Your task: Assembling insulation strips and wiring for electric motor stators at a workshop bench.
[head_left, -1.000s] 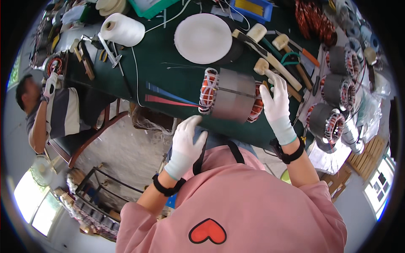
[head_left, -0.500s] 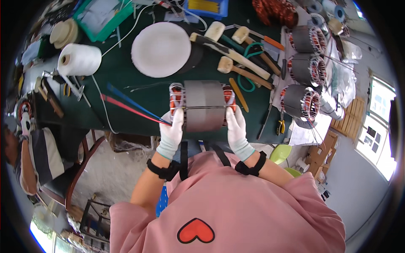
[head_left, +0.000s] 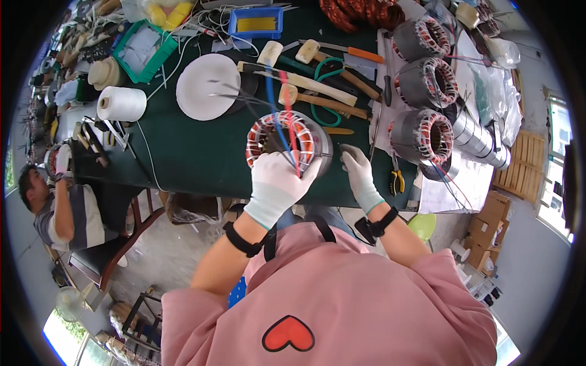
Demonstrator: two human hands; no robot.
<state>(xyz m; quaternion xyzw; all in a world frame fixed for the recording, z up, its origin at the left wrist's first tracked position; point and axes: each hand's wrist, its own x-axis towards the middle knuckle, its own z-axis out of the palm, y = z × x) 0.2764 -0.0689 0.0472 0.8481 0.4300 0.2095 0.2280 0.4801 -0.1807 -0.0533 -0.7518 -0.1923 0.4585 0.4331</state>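
A motor stator with a grey laminated body and copper windings laced in white cord stands at the table's near edge, its ring-shaped end tilted toward me. My left hand, in a white glove, is closed on the near rim of that winding end. Red and blue lead wires rise from the windings by my left fingers, with dark, blurred strands fanning out to the left. Just right of the stator, apart from it, my gloved right hand is open with nothing in it.
Three similar stators line the right side of the table. Mallets and a white round disc lie beyond my hands. Yellow-handled pliers are near the right edge. At far left, another person works beside a thread spool.
The stator has turned from lying sideways between both hands to showing its winding end. My right hand has let go and moved right. The lead wires have swung upward.
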